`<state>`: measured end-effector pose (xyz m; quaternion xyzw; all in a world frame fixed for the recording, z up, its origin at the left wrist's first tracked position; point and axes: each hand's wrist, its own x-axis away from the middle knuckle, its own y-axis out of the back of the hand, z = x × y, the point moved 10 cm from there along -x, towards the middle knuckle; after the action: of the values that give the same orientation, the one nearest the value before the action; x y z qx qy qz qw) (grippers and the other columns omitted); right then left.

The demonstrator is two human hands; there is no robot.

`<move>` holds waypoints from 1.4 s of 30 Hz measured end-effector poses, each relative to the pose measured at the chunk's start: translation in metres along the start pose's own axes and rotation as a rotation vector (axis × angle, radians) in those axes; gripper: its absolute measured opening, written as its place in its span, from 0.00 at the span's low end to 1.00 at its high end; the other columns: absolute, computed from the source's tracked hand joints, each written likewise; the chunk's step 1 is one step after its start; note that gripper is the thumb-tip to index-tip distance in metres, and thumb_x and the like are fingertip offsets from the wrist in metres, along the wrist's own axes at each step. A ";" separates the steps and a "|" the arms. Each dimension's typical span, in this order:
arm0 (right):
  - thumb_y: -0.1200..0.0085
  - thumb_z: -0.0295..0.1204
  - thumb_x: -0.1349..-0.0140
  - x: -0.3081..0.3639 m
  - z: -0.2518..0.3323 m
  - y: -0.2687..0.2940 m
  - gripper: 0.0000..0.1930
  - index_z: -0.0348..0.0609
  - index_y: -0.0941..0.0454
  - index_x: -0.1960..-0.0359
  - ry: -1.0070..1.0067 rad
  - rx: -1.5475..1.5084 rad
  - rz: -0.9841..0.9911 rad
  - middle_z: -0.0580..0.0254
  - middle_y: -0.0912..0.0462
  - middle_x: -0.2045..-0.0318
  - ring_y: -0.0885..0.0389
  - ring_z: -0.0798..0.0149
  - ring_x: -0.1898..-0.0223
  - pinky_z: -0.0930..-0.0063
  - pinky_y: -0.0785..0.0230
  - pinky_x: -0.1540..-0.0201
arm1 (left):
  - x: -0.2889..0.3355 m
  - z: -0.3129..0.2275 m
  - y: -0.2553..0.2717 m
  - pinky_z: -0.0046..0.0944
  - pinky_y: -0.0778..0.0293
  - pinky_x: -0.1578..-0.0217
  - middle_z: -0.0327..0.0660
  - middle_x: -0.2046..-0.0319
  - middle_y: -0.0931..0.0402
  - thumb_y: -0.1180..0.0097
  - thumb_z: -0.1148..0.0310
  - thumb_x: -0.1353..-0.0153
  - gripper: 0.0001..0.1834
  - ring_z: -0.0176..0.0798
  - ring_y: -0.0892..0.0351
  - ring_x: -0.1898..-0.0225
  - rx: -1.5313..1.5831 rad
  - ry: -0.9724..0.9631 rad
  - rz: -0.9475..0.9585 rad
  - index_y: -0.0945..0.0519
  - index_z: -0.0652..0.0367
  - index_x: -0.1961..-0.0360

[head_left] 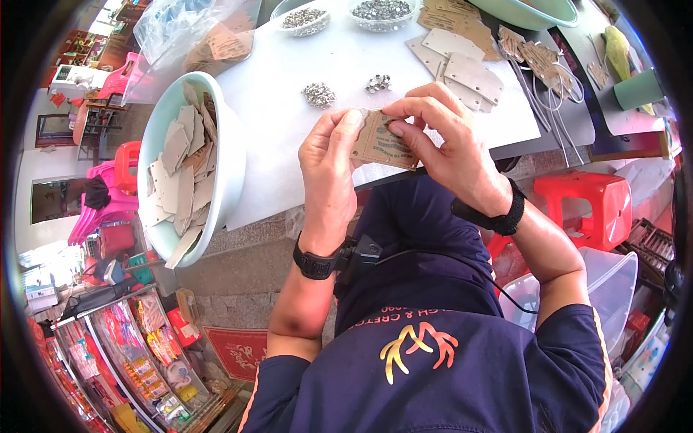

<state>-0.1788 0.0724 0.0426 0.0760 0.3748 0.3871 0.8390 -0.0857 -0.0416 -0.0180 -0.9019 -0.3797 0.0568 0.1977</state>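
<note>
My left hand [329, 157] and my right hand [455, 144] both grip a small brown printed patch [384, 142] above the table's near edge. The left thumb lies on the patch's left end, while the right thumb and fingers pinch its upper right corner. Small dark dots sit at its corners; whether a stud is under the right fingers is hidden. Just beyond the hands, one little heap of silver metal studs [318, 95] and a smaller heap of silver caps [377, 84] lie on the white tabletop [271, 144].
At the left, a pale green basin [232, 155] holds many grey-brown patches. Two clear bowls of metal pieces [304, 20] stand at the far side. Loose patches [473, 78] are stacked right of the hands, near white cords [552, 119]. A red stool [586, 202] stands at right.
</note>
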 end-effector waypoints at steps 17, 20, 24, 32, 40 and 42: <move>0.43 0.35 0.35 0.008 -0.045 -0.024 0.14 0.38 0.21 0.55 -0.401 -0.364 0.199 0.71 0.23 0.74 0.31 0.77 0.73 0.80 0.34 0.69 | -0.001 -0.003 -0.009 0.31 0.27 0.58 0.38 0.62 0.22 0.50 0.68 0.30 0.08 0.27 0.23 0.60 -0.032 -0.033 0.137 0.24 0.60 0.57; 0.44 0.38 0.34 0.011 -0.044 -0.024 0.16 0.37 0.21 0.54 -0.513 -0.483 0.218 0.73 0.23 0.74 0.31 0.79 0.73 0.81 0.35 0.70 | -0.003 0.000 0.001 0.32 0.26 0.57 0.39 0.62 0.22 0.50 0.67 0.30 0.08 0.29 0.22 0.60 -0.023 0.002 0.056 0.24 0.60 0.57; 0.45 0.38 0.33 0.023 -0.043 -0.025 0.17 0.36 0.21 0.53 -0.609 -0.522 0.303 0.74 0.25 0.75 0.32 0.81 0.74 0.84 0.37 0.72 | -0.004 -0.008 0.002 0.34 0.24 0.57 0.39 0.62 0.21 0.50 0.66 0.31 0.09 0.31 0.21 0.60 0.000 0.002 0.052 0.25 0.60 0.56; 0.46 0.36 0.33 0.022 -0.035 -0.022 0.15 0.36 0.22 0.54 -0.641 -0.553 0.308 0.75 0.25 0.76 0.32 0.82 0.75 0.85 0.38 0.74 | 0.005 -0.020 -0.008 0.38 0.25 0.53 0.41 0.58 0.22 0.50 0.64 0.31 0.13 0.34 0.21 0.55 0.085 -0.045 0.077 0.26 0.60 0.51; 0.46 0.33 0.33 0.021 -0.027 -0.026 0.13 0.34 0.22 0.54 -0.629 -0.518 0.292 0.70 0.20 0.69 0.27 0.81 0.68 0.83 0.31 0.66 | 0.008 -0.014 -0.002 0.38 0.26 0.52 0.41 0.57 0.22 0.51 0.66 0.32 0.13 0.35 0.21 0.55 0.131 -0.044 0.090 0.25 0.60 0.51; 0.46 0.32 0.33 0.019 -0.025 -0.024 0.13 0.34 0.23 0.54 -0.620 -0.536 0.261 0.70 0.20 0.68 0.27 0.81 0.68 0.83 0.31 0.65 | 0.009 -0.015 -0.001 0.38 0.26 0.52 0.41 0.57 0.21 0.51 0.66 0.32 0.12 0.35 0.21 0.55 0.144 -0.046 0.079 0.25 0.60 0.51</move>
<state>-0.1739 0.0653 0.0041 0.0147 -0.0217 0.5324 0.8461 -0.0764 -0.0396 -0.0034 -0.8982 -0.3432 0.1123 0.2507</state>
